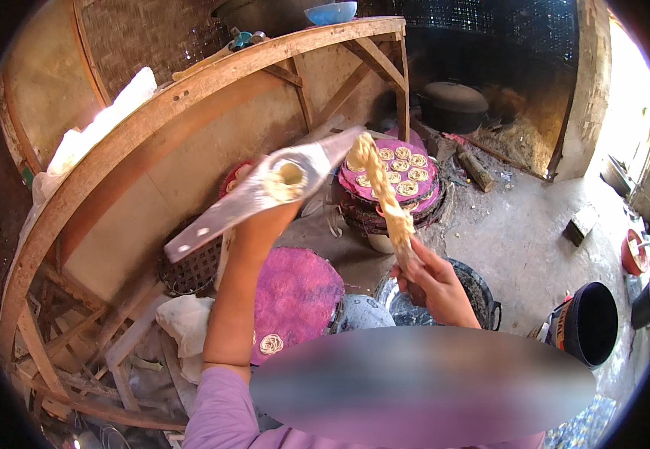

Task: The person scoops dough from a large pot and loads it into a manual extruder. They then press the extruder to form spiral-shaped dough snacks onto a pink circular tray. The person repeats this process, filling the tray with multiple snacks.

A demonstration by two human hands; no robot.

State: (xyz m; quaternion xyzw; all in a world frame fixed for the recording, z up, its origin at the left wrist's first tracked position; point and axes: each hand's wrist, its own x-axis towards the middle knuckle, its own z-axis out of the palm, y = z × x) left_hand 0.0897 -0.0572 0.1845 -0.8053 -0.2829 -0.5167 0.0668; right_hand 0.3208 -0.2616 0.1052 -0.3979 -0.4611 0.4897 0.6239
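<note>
My left hand (271, 218) is raised under a long flat pale press (220, 217), supporting it; my fingers are mostly hidden behind it. The press tapers at both ends, has small holes at the near end, and is slightly smeared by motion. In its round middle opening sits yellowish dough (278, 185). My right hand (433, 284) is closed round the lower end of a dough-coated stick (385, 191), which stands nearly upright, its top close to the far tip of the press. The stick is apart from the opening.
Coiled dough nests (401, 166) lie on a stack of pink-lined round trays (430, 196). Nearer is a pink round tray (295, 288) with a nest (271, 344). A dark basin (482, 299), black bucket (593, 323), wooden bench frame (213, 67) and lidded pot (452, 105) surround me.
</note>
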